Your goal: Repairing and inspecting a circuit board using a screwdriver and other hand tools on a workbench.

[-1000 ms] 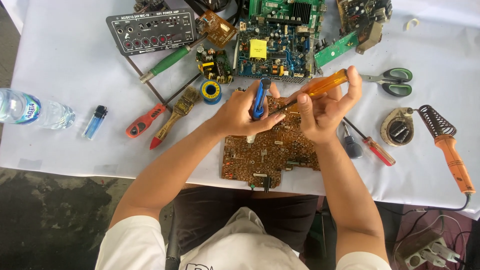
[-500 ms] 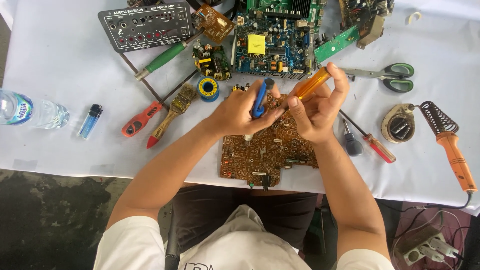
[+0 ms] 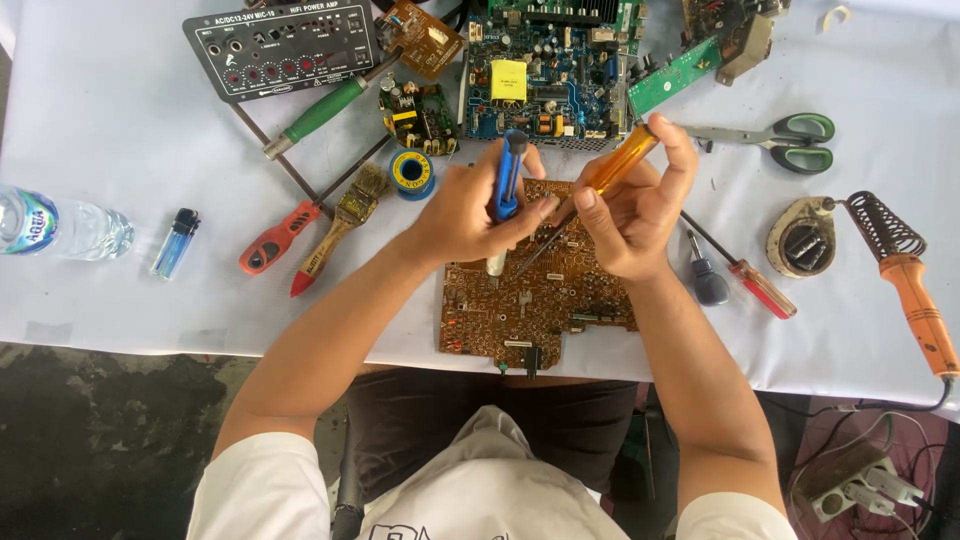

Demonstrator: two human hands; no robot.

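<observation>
Together, the left hand point(image 3: 470, 215) gripped a blue tool point(image 3: 508, 180) and the right hand point(image 3: 635, 215) an orange screwdriver point(image 3: 605, 175). Both tips met over the brown board point(image 3: 535, 305), which lay at the tabletop point(image 3: 120, 290) edge.

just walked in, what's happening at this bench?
A person seated at a white-covered table is working over a brown circuit board lying solder side up at the near edge. The left hand holds a blue-handled tool upright; the right hand grips an orange-handled screwdriver, its shaft angled down at the board. Nearby lie scissors, a soldering iron and a blue circuit board.
</observation>
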